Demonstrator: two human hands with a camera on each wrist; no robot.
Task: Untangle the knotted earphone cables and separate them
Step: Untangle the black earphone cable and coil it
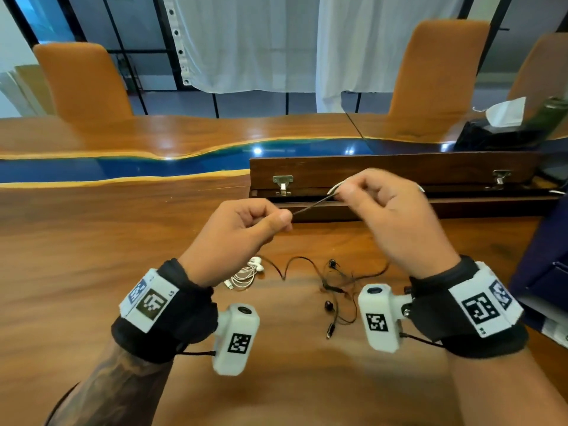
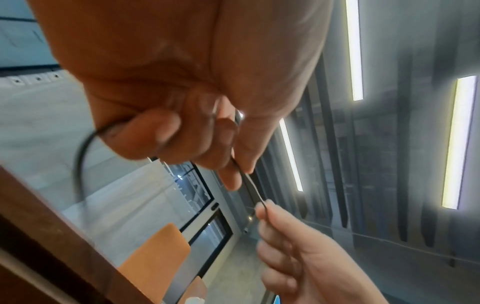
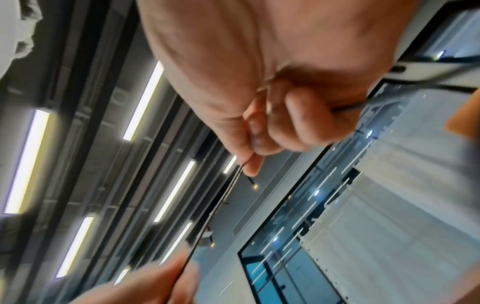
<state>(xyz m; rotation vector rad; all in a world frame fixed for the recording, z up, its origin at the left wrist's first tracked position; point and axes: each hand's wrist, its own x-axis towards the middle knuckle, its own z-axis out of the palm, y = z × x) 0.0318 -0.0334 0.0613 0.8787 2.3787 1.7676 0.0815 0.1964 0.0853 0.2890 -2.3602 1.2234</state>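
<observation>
Your left hand (image 1: 242,229) was up above the worktop (image 1: 92,241), with its fingers (image 2: 228,176) curled in and pinching a thin dark cable (image 1: 313,205). The cable ran in a tight, straight line across to your right hand (image 1: 390,216), whose fingers (image 3: 249,164) were curled and pinching its other end, with a bit of white cable (image 1: 333,187) looping out by the thumb. A good way to do this step would have been to keep the pull soft, slide your pinch along the line a little at a time, and let the loops fall open, because a hard tug could make a knot tighter. Below your hands, a small bundle of white earphones (image 1: 249,272) lay on the worktop near your left wrist. Just to the right of it, the black earphones (image 1: 335,290) lay in a loose, messy heap, with thin wires crossing each other, so I think there was more untangling left to do. I could not tell whether the held cable joined that heap. Farther back and to the right stood a long wooden box (image 1: 399,170) with its lid up, close behind your right hand, so it could have bumped your knuckles. A tissue box (image 1: 491,130) sat well apart at the far right.
</observation>
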